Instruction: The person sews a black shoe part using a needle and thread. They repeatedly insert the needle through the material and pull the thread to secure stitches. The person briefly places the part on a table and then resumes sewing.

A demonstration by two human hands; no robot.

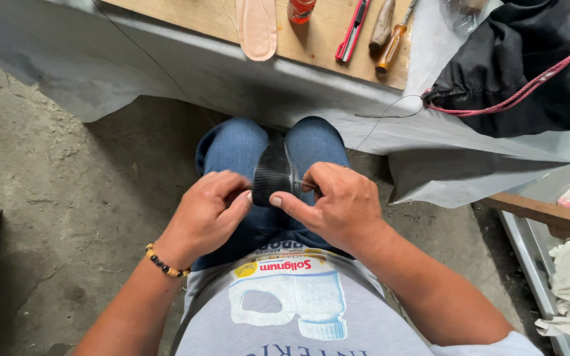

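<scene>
Squeezing black ribbed shoe sole [273, 173] between knees so it is staying put. My left hand [207, 212] curling round its left side, steadying. My right hand [339, 206] pinching edge tight, maybe thread. Wooden worktop [311, 36] ahead holding red cutter [353, 29], tan insole [257, 28].

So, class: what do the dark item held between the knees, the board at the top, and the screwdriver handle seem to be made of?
Dark item: looks like black ribbed rubber, matte, perhaps a shoe sole; both hands grip it.
Board: bare pale wood, unfinished grain showing.
Screwdriver handle: probably amber translucent plastic, glossy.
</scene>
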